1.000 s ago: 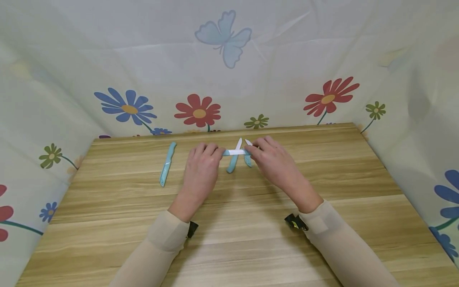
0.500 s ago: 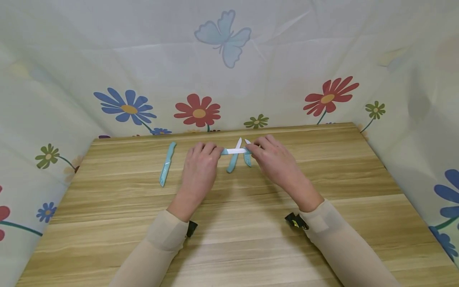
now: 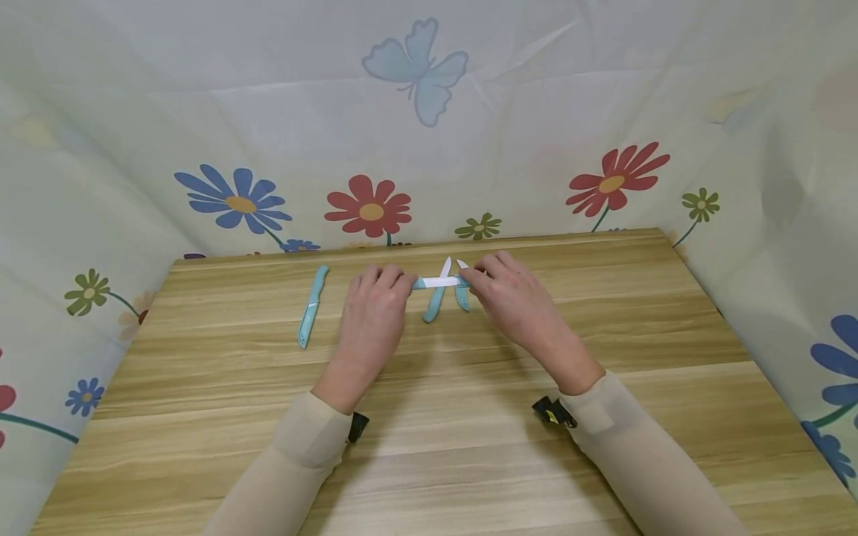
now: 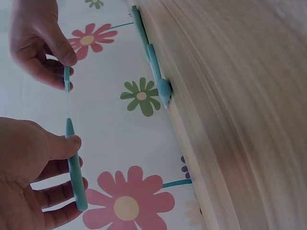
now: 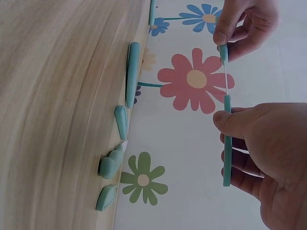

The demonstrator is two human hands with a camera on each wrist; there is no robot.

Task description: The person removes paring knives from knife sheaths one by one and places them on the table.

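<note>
Holding a knife [image 3: 440, 283] above the bench [image 3: 429, 461], the left grip [image 3: 375, 309] pinches its handle [image 4: 76, 177], the right grip [image 3: 515, 307] its sheath [image 5: 227, 153]; a loose knife [image 3: 434, 307] lies partly hidden behind, a sheathed knife [image 3: 311, 311] farther left.

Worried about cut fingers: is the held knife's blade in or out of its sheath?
Partly out: bare white blade shows between handle and sheath; its tip is hidden, apparently inside.

A sheathed knife [image 3: 310, 316] lies on the table [image 3: 436, 476] — left of the held knife [image 3: 439, 282].
</note>
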